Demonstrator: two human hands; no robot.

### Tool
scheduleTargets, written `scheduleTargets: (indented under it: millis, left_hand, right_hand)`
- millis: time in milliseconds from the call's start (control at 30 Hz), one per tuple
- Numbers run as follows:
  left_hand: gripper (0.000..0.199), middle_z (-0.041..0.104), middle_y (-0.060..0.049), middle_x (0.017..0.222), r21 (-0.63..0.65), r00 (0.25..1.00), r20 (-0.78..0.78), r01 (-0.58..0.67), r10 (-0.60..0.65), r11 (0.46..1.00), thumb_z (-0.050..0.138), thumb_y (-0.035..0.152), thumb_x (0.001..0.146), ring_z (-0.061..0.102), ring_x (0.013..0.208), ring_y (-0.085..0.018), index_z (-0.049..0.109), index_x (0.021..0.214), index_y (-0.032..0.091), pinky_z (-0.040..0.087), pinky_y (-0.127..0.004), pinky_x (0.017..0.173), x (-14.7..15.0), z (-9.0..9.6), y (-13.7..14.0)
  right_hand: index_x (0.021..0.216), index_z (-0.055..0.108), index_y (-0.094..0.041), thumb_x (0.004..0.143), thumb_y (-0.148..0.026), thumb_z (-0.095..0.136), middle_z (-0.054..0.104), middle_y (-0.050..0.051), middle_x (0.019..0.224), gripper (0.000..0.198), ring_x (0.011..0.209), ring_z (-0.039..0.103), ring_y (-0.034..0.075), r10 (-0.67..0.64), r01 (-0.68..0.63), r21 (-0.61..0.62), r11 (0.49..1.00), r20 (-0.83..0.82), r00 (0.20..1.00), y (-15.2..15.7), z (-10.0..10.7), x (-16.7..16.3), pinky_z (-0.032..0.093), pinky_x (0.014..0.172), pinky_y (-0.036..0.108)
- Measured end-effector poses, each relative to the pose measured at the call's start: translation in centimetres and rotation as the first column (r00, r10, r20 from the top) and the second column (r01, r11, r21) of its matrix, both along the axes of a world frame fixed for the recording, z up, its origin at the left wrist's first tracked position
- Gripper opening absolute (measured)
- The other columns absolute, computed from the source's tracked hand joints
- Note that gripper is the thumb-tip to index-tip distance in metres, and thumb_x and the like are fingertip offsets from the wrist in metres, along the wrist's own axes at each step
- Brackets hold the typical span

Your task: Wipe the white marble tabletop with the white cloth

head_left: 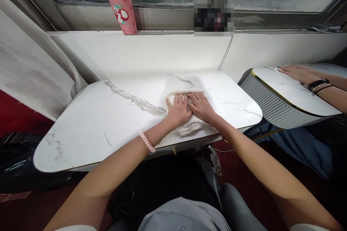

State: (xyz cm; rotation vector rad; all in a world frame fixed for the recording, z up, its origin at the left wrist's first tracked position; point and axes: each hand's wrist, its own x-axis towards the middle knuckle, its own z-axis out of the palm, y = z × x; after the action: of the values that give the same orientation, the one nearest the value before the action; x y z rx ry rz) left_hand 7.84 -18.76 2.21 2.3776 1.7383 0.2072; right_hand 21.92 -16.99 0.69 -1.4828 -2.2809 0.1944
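A folded white towel (191, 128) lies on a white marble-patterned tabletop (89, 126), right of its middle. My left hand (179, 112) rests flat on the towel with its fingers spread. Beside it, my right hand (201, 107) also presses flat on the cloth, fingers stretched out and pointing up to the left. The two hands touch or nearly touch at their inner edges. Grey veins run across the tabletop to the left of the towel.
On the window ledge stands a pink paper cup (122, 9) with a straw. A blurred-out object (213, 20) sits farther right, with a cable below it. Another person's hands (299, 74) lie on a neighbouring ribbed table (282, 95). A pale curtain (35, 54) hangs at left.
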Motion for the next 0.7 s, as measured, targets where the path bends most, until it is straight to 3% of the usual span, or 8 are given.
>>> scheduleTargets:
  millis: [367, 700]
  left_hand:
    - [0.059, 0.029, -0.012, 0.165, 0.066, 0.997, 0.079, -0.028, 0.022, 0.997, 0.027, 0.045, 0.100, 0.021, 0.154, -0.028, 0.035, 0.153, 0.020, 0.011, -0.067, 0.120, 0.9, -0.5, 12.8]
    - [0.057, 0.033, -0.010, 0.163, 0.102, 0.998, 0.062, -0.007, 0.001, 0.995, 0.025, 0.045, 0.100, 0.022, 0.153, -0.024, 0.037, 0.151, 0.022, 0.011, -0.063, 0.123, 2.8, -0.7, 19.9]
  right_hand:
    - [0.139, 0.053, -0.016, 0.095, -0.026, 0.037, 0.054, 0.008, 0.147, 0.048, 0.139, 0.043, 0.025, -0.095, 0.095, -0.078, 0.992, 0.005, 0.995, 12.8, 0.6, 0.4, 0.030, 0.118, 0.042]
    - [0.138, 0.054, -0.016, 0.095, -0.024, 0.035, 0.055, 0.009, 0.145, 0.048, 0.137, 0.045, 0.027, -0.139, 0.138, -0.050, 0.989, -0.030, 0.990, 20.3, -0.1, 2.2, 0.032, 0.117, 0.046]
